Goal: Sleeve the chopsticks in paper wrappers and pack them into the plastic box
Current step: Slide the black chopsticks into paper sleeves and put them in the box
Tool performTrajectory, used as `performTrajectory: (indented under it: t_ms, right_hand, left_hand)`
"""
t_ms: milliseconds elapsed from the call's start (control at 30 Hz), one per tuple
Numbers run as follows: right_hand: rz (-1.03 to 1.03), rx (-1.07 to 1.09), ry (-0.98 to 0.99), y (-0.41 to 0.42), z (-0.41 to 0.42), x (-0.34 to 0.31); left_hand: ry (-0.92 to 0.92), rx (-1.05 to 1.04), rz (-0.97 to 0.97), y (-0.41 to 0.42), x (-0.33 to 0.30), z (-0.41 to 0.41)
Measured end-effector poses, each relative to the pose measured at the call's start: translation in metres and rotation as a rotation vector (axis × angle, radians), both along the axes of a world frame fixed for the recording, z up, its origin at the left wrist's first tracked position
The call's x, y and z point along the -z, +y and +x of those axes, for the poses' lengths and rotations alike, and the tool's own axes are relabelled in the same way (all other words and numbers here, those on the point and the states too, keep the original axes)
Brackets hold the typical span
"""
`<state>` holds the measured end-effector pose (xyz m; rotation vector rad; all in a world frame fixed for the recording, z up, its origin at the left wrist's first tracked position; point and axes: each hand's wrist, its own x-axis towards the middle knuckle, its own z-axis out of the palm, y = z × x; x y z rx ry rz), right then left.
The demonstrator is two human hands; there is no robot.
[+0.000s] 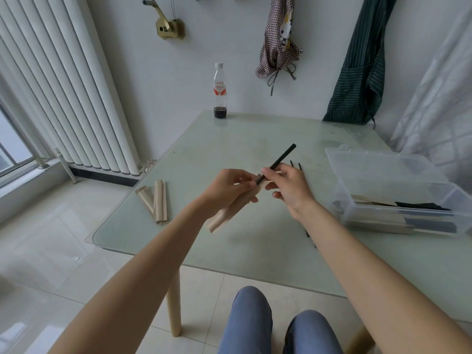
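So the person is sitting at a glass table (229, 254) with both arms stretched out over it. The left hand (227, 191) is curled around a tan paper wrapper (221, 218), which runs from the fingers down and to the left, its loose near end sticking out below the wrist. The right hand (288, 186) pinches a black chopstick (282, 157) between thumb and fingers, other fingers loosely spread. The chopstick tilts up and away to the right, its far end well clear of the hand, and its near end sits right at the mouth of the wrapper, just between the two hands. Can't tell how far in it goes, the fingers hide that bit.

Just beyond the right hand a couple more black chopstick tips (295, 165) poke out on the table, mostly hidden by the hand and forearm. On the left side of the table two spare wrappers (156, 203) lie close together, touching near their near ends in a sort of V.

The clear plastic box (398, 198) is on the right side of the table, lid swung open toward the far side, and there are already sleeved chopsticks (408, 206) lying in it with dark ends showing.

At the far edge of the table stands a plastic bottle (220, 94) with a white cap and a little dark liquid at the bottom. A white radiator (63, 85) lines the left wall.
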<state>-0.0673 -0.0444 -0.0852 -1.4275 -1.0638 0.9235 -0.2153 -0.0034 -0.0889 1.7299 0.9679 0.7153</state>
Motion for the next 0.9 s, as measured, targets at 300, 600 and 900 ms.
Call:
performTrajectory:
  t_ms: [300, 600, 900]
  right_hand:
    - [-0.458, 0.118, -0.974, 0.018, 0.056, 0.042]
    - [-0.695, 0.064, -1.220, 0.033, 0.044, 0.033]
    - [-0.461, 0.118, -0.767, 0.038, 0.040, 0.028]
  left_hand:
    - [-0.035, -0.213, -0.072, 0.018, 0.010, 0.009]
    - [-0.021, -0.285, -0.106, 0.028, 0.015, 0.017]
    - [0.047, -0.305, 0.008, 0.028, 0.017, 0.010]
